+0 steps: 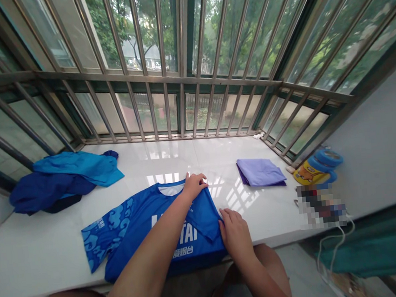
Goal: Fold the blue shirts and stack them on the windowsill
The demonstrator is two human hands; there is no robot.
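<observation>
A blue short-sleeved T-shirt (143, 233) with white lettering lies on the white ledge, its collar toward the window. Its left sleeve, patterned with light-blue clouds, is spread out, while the right side is folded inward over the front. My left hand (195, 186) reaches across the shirt and has its fingers bent in a pinch at the shoulder by the collar. At the folded right edge, my right hand (234, 229) is closed on the fabric, thumb on the shirt side. My left forearm covers part of the lettering. The shirt's bottom hangs at the ledge's front edge.
A pile of blue clothes (70, 174) lies at the left of the ledge (170, 156). A folded purple cloth (261, 171) is right of the shirt. A yellow-and-blue bottle (317, 167), a blurred item and a white cable (343, 237) sit far right. Metal window bars (177, 80) stand behind.
</observation>
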